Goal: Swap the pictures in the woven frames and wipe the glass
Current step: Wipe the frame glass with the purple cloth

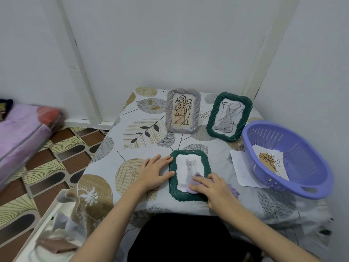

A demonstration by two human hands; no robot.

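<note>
A dark green woven frame (189, 153) with a kitten picture lies flat near the table's front edge. My left hand (154, 171) rests flat against its left side, fingers spread. My right hand (213, 188) presses a lilac cloth (233, 190) onto the lower part of the glass. Behind, a grey woven frame (182, 110) with a leaf line drawing stands upright. Beside it a second green woven frame (229, 116) with a scribble drawing leans back.
A purple plastic basket (294, 157) at the right holds a plant print (269, 161) and rests partly on a white sheet (241, 167). The table (132, 133) wears a leaf-patterned cloth and stands in a wall corner. A mattress (20, 133) lies at the left, on patterned flooring.
</note>
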